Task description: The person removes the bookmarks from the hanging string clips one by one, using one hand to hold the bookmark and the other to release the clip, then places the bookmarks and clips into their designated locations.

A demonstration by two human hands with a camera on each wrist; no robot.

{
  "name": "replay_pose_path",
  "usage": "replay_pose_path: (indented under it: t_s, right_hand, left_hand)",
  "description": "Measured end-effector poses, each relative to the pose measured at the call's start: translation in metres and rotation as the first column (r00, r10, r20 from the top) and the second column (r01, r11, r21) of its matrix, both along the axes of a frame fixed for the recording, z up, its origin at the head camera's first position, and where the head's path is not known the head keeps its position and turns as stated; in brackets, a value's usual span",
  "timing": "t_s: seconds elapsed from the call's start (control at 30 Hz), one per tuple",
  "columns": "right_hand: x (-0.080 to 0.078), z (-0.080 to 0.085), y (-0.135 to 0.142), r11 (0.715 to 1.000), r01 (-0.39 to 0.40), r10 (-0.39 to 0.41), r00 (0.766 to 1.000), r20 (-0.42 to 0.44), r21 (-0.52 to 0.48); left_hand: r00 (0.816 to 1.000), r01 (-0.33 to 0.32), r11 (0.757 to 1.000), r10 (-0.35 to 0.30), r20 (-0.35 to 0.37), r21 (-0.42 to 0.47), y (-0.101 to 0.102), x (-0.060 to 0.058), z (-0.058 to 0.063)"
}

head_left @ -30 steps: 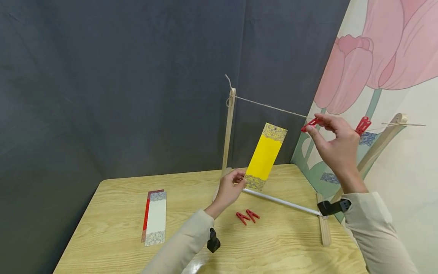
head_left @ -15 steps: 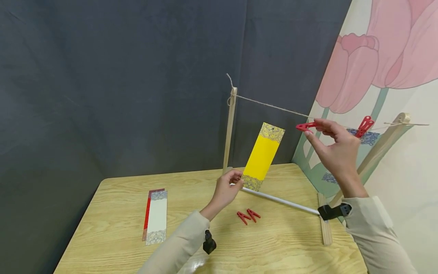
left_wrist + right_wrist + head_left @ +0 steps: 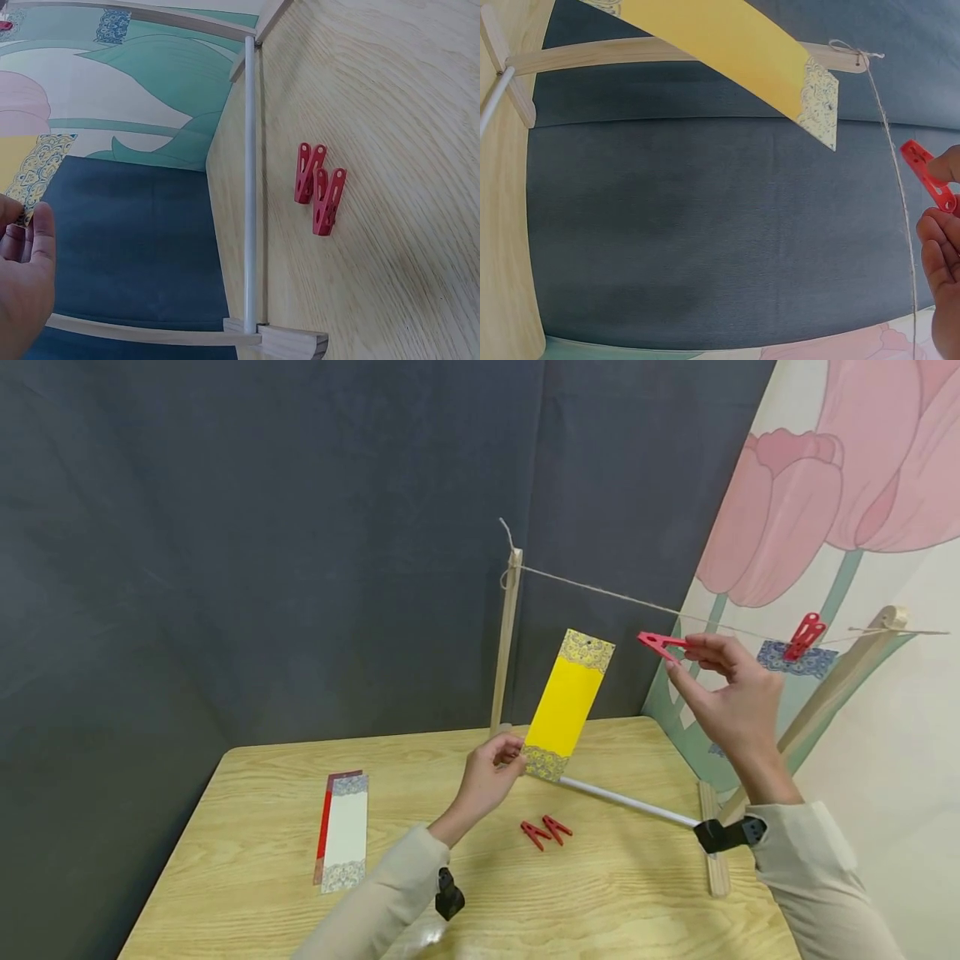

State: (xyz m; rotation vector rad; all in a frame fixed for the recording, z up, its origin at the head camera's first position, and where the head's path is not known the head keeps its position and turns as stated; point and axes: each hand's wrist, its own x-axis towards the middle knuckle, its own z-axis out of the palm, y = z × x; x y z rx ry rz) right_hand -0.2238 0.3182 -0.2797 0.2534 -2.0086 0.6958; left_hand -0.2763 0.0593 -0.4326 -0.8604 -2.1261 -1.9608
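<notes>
My left hand (image 3: 489,778) pinches the lower corner of a yellow bookmark-like card (image 3: 567,702) with lace-patterned ends and a small hole at the top. The card tilts upright below a twine line (image 3: 600,590). My right hand (image 3: 731,702) holds a red clothespin (image 3: 660,643) between thumb and fingers, close to the twine and right of the card's top edge. In the right wrist view, the clothespin (image 3: 928,174) lies beside the twine (image 3: 900,187), apart from the card's patterned end (image 3: 819,101). Another red clothespin (image 3: 806,637) clips a blue-patterned card (image 3: 772,658) on the line.
Two red clothespins (image 3: 546,832) lie on the wooden table (image 3: 615,902). At left a white card (image 3: 346,831) overlaps a red card (image 3: 324,827). Wooden posts (image 3: 506,643) hold up the twine, and a white rod (image 3: 630,803) joins their bases.
Both hands have shifted slightly left with the card and clothespin. The clothespin has turned and its jaws now spread wider. More of the hanging blue-patterned card shows.
</notes>
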Motion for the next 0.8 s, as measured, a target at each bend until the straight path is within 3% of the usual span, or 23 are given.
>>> replay_pose_path:
  t_s: [0.1,0.27,0.5,0.73,0.8]
  right_hand:
    - [0.0,-0.004,-0.002,1.0,0.0,0.0,1.0,0.008,-0.003]
    - [0.0,-0.008,-0.005,1.0,-0.004,0.004,1.0,0.018,-0.028]
    - [0.0,-0.018,-0.006,0.998,-0.003,0.004,1.0,0.02,-0.068]
    - [0.001,-0.03,-0.006,0.995,-0.003,0.007,0.999,0.038,-0.104]
    - [0.002,-0.033,-0.007,0.994,-0.003,0.009,0.999,0.046,-0.111]
  left_hand:
    - [1.0,-0.001,1.0,0.001,0.011,0.0,-0.001,-0.007,-0.012]
    - [0.999,-0.001,1.0,0.0,0.033,0.022,-0.006,-0.007,-0.016]
    - [0.998,0.0,1.0,-0.001,0.069,0.018,-0.017,-0.001,-0.013]
    - [0.996,0.0,1.0,0.0,0.088,0.004,-0.031,0.018,0.009]
    - [0.996,-0.005,1.0,0.004,0.094,0.009,-0.034,0.018,0.008]
